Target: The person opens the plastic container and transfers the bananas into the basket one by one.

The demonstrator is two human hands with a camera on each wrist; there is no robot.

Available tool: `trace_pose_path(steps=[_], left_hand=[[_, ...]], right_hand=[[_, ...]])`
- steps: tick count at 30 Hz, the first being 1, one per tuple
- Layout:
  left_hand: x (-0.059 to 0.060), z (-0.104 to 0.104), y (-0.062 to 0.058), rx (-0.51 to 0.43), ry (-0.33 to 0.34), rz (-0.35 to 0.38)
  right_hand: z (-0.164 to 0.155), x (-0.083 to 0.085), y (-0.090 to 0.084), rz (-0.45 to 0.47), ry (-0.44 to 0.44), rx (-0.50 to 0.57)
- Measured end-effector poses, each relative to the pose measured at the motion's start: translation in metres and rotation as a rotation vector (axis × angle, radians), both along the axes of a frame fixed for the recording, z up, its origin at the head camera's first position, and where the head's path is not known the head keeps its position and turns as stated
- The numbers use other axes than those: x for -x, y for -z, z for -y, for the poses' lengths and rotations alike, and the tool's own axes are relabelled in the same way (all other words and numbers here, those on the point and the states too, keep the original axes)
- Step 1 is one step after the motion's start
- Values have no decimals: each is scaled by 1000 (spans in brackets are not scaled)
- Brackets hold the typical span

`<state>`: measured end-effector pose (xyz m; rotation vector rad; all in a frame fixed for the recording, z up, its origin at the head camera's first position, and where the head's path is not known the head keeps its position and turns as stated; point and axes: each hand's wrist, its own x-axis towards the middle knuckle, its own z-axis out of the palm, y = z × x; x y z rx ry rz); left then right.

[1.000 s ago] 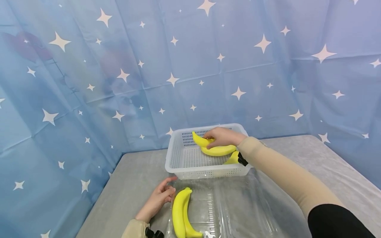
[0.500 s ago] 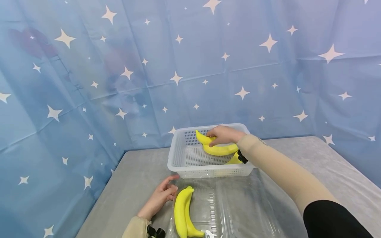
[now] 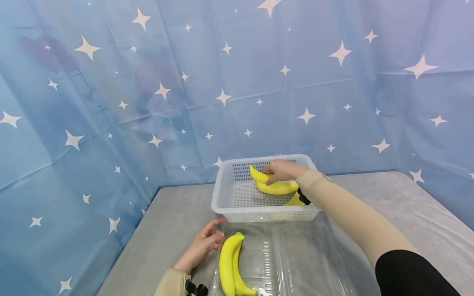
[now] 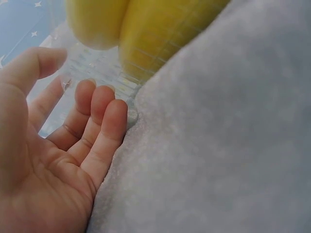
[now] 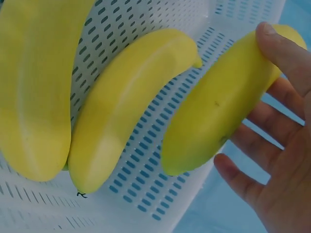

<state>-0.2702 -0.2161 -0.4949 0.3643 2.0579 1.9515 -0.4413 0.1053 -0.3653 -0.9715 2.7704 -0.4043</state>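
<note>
In the head view, the right hand (image 3: 283,169) is held low over the white basket (image 3: 244,215), right of centre, reached in from the lower right with the forearm slanted and the palm turned down. The held banana (image 5: 214,104) is grasped by it inside the basket; in the right wrist view the thumb is laid across one side, and the fingers are spread along the other. Two more yellow fruits, the middle banana (image 5: 116,111) and the left banana (image 5: 34,92), can be seen in the basket.

The left hand (image 3: 201,245), at lower left of centre, is placed beside the clear container (image 3: 253,255), where a banana pair (image 3: 227,263) is laid at the left. Its grip is relaxed: the thumb is held apart, the fingers gently bent near the plastic edge.

On the right sleeve (image 3: 344,205), near the cuff, a small dark marking is shown, too small to be read.
</note>
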Motion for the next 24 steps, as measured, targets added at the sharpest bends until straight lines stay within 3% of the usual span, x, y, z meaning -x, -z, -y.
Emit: trace_pose_path(steps=[24], left_hand=[[1, 0, 0, 2, 3, -2]], right_hand=[[3, -3, 22, 97, 15, -171]])
